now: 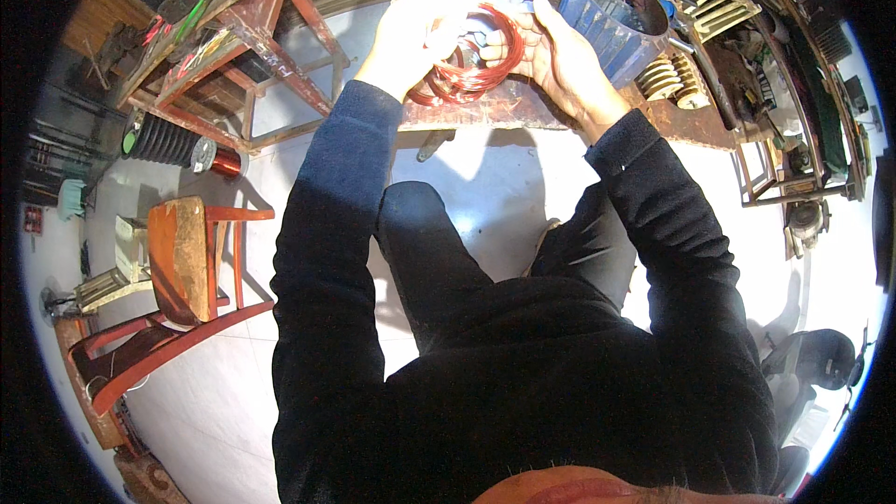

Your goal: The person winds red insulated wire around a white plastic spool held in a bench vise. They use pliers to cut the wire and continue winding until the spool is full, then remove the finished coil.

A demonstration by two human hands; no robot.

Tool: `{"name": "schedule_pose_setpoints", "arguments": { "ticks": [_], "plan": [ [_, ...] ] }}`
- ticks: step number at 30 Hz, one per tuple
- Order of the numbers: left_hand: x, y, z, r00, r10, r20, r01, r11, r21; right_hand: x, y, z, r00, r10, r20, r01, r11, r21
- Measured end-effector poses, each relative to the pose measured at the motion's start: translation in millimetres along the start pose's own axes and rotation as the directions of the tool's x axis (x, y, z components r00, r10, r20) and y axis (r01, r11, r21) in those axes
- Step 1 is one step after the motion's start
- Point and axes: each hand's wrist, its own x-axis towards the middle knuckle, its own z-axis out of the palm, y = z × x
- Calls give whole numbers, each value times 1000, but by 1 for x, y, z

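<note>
A coil of red-brown enamelled copper wire (pixel 504 61) is between my hands, above the near edge of a worn wooden table (pixel 523 114). My left hand (pixel 406 42) grips its left side, though strong glare washes out most of those fingers. My right hand (pixel 565 61) is at the coil's right side, its fingers curled against the wire loops and its thumb raised. More loops hang low at the coil's left, close to the tabletop. Behind the hands lies something pale blue and white, partly hidden. A blue ribbed motor housing (pixel 607 33) lies right of my right hand.
A red-framed wooden workbench (pixel 271 51) with tools stands at the left. Beneath it are a black ribbed roll (pixel 161 147) and a copper wire spool (pixel 224 161). A wooden chair (pixel 182 257) stands left of me. Cream ribbed parts (pixel 661 79) lie beyond the housing, near right-hand shelving (pixel 821 112).
</note>
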Motion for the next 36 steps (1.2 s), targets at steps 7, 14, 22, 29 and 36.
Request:
{"name": "schedule_pose_setpoints", "arguments": {
  "ticks": [7, 14, 22, 29, 36],
  "plan": [
    [-1, -6, -17, 944, -233, 234, 329, 738, -589, -24, 6, -9, 994, -87, -61, 62, 941, -332],
    [-10, 0, -6, 933, -342, 110, 344, 762, -549, -39, 16, -25, 999, -27, -34, 11, 913, -408],
    [-12, -7, -5, 969, -230, 89, 235, 755, -612, -28, 16, -19, 988, -155, 4, 135, 849, -511],
    [-11, -8, 1, 950, -303, -70, 230, 837, -496, -36, 16, -20, 986, -164, 37, 156, 809, -567],
    [-10, -12, -12, 977, -190, 92, 206, 766, -609, -36, 21, -24, 978, -205, 36, 193, 827, -529]
  ]
}}
